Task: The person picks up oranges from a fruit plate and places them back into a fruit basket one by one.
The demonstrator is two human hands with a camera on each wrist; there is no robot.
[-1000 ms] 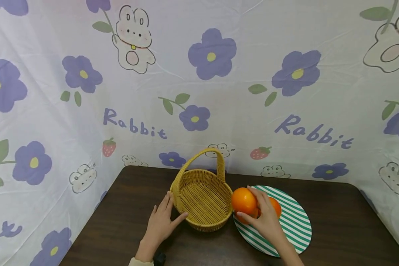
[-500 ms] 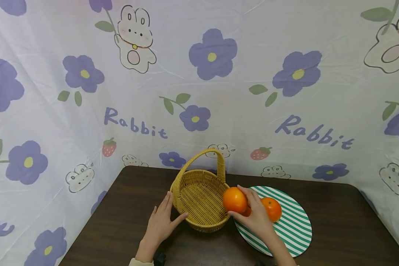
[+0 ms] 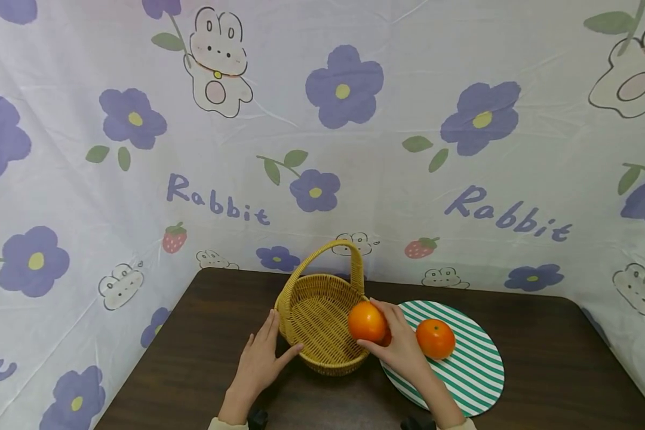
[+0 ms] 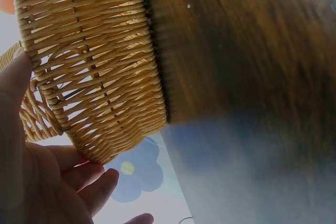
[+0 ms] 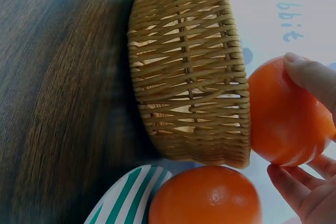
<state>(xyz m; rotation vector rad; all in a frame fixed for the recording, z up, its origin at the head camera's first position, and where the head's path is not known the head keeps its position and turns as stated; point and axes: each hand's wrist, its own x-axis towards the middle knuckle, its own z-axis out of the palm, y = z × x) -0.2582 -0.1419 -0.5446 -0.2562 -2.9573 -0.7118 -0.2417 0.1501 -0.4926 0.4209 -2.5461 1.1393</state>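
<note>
A yellow woven basket (image 3: 330, 364) with a tall arched handle stands on the dark table. My left hand (image 3: 258, 361) rests against its left side, fingers straight and spread, with the thumb at the front rim. In the left wrist view the fingertips (image 4: 97, 174) touch the weave. My right hand (image 3: 403, 346) grips an orange (image 3: 366, 321) between thumb and fingers, over the basket's right rim. The right wrist view has this orange (image 5: 289, 111) right at the rim, overlapping it. A second orange (image 3: 435, 339) sits on a green-and-white striped round mat (image 3: 475, 370) to the right.
The wooden table (image 3: 543, 346) reaches out on both sides of the basket and mat. Behind it and to the left hangs a white cloth (image 3: 398, 149) printed with purple flowers and rabbits. The basket's handle (image 3: 322, 251) arches above its opening.
My right hand has carried the orange leftward from over the mat to the basket's right rim, uncovering the second orange. My left hand and the basket have stayed in place.
</note>
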